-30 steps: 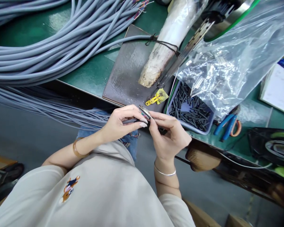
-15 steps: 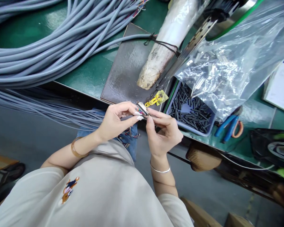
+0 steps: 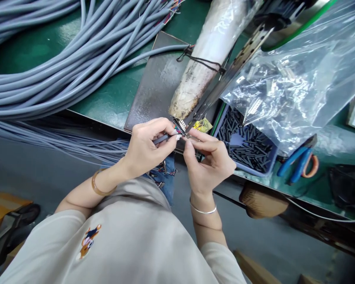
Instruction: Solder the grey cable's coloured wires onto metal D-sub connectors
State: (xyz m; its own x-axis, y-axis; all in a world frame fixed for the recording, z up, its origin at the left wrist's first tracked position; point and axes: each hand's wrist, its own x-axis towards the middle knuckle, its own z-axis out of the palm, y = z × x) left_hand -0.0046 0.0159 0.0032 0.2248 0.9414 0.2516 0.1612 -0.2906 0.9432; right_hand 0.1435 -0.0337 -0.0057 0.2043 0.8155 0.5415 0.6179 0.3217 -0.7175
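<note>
My left hand (image 3: 152, 144) is closed around the end of a grey cable (image 3: 160, 139), its thumb and forefinger pinching close to the coloured wires. A metal multi-pin connector (image 3: 181, 125) sits at the cable's end, just below the wrapped white roll. My right hand (image 3: 210, 157) pinches the connector's near right end between thumb and fingers; the exact grip is partly hidden. The dark tip of a long metal rod, which looks like a soldering iron (image 3: 207, 103), reaches down to the connector's pins, seemingly touching them. A yellow piece (image 3: 201, 125) shows behind my right fingers.
A blue bin (image 3: 273, 157) of short black tubes stands on the right, beside a clear bag (image 3: 307, 86) of connectors. Blue-handled pliers (image 3: 298, 159) lie farther right. Bundled grey cables (image 3: 62, 75) cover the left. A wrapped roll (image 3: 201, 59) rests over a dark plate (image 3: 149, 90).
Both hands have brought the connector up against the rod's tip. The yellow piece is now more covered by the rod and my right hand. The whole view has shifted slightly.
</note>
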